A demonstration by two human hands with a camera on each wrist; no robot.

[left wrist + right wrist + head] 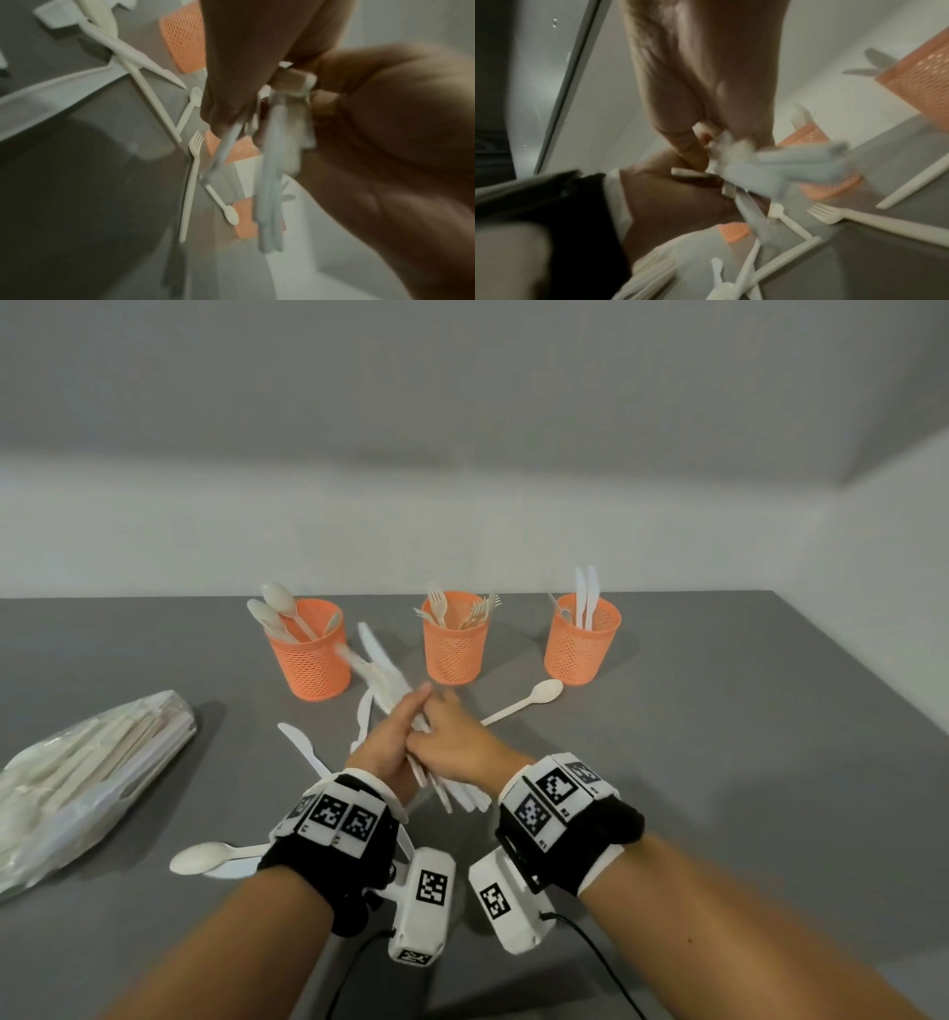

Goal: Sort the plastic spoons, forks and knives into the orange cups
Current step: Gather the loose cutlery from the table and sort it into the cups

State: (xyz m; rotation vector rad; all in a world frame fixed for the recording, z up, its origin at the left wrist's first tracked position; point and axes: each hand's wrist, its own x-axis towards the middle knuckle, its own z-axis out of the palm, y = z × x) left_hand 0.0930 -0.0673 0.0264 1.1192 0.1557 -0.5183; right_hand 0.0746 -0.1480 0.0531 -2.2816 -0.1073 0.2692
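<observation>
Three orange mesh cups stand in a row at the back: the left cup (309, 657) holds spoons, the middle cup (454, 642) forks, the right cup (583, 644) knives. My left hand (393, 734) and right hand (454, 739) meet in front of them and together grip a bundle of white knives (382, 667). The blades point up and left, and the handles stick out toward me. In the left wrist view the bundle of knives (272, 182) is blurred between my palm and the right hand's fingers (257, 60). In the right wrist view the knives (795, 166) are also blurred.
Loose on the grey table (719, 762) lie a spoon (529, 703) at the right, a knife (303, 747) and another spoon (205, 857) at the left, and a fork (192, 176) under the hands. A clear bag of cutlery (77, 778) lies far left.
</observation>
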